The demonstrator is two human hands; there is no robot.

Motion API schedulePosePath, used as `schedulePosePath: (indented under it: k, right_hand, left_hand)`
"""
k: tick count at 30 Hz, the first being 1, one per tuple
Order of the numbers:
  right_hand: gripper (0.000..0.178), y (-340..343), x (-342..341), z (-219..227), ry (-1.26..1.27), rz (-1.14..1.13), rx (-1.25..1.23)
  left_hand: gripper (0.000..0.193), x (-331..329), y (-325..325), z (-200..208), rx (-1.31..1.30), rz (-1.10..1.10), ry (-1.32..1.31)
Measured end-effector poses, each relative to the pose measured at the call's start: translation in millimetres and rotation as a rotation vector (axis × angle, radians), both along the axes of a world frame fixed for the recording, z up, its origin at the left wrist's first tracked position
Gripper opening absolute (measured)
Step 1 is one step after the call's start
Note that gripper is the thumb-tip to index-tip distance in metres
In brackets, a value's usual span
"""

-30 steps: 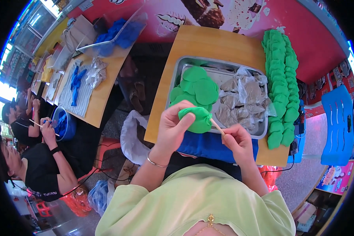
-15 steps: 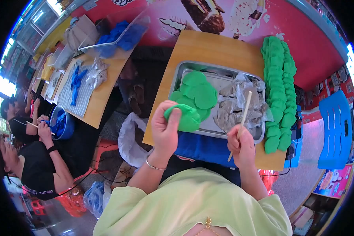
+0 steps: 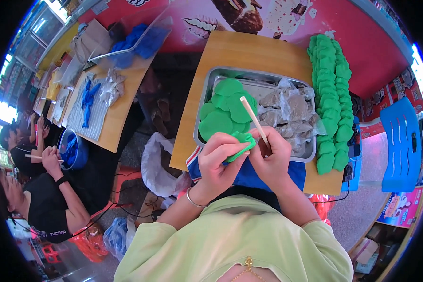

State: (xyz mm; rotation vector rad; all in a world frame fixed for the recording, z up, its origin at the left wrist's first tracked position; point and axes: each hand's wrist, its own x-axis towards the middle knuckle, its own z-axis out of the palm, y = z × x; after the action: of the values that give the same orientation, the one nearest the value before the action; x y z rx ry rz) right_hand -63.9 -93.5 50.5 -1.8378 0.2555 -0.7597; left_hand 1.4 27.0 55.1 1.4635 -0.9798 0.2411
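Note:
My left hand [image 3: 221, 160] is closed on a green fabric piece [image 3: 242, 142], which is bunched up between its fingers. My right hand [image 3: 271, 157] grips a pale wooden stick [image 3: 254, 117] that points up and to the left. Its fingertips meet the green piece beside the left hand; whether the stick's lower end touches the piece is hidden. Just beyond my hands is a metal tray [image 3: 310, 157]. Flat green discs [image 3: 228, 105] overlap in its left part. Small clear bags of grey-brown material [image 3: 291, 110] fill its right part.
Long rows of puffy green pieces [image 3: 331, 98] run along the table's [image 3: 249, 47] right side. Blue cloth [image 3: 293, 176] lies at the near edge. A white sack [image 3: 152, 164] stands on the left. Farther left, a co-worker [image 3: 47, 202] holds a stick over a blue tub [image 3: 75, 160].
My hands have come together in front of the tray. The green piece is now bunched smaller, and the stick leans left instead of right.

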Motion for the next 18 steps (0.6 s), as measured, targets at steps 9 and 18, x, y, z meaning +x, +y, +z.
schedulePosePath:
  k: [9, 18]
  right_hand:
    - [0.015, -3, -6, 7, -0.121, 0.173, -0.022]
    - [0.011, -6, 5, -17, -0.094, 0.151, 0.023]
  left_hand:
    - [0.003, 2, 0, -15, -0.270, -0.029, 0.437]
    - [0.011, -4, -12, -23, -0.425, -0.091, 0.768]
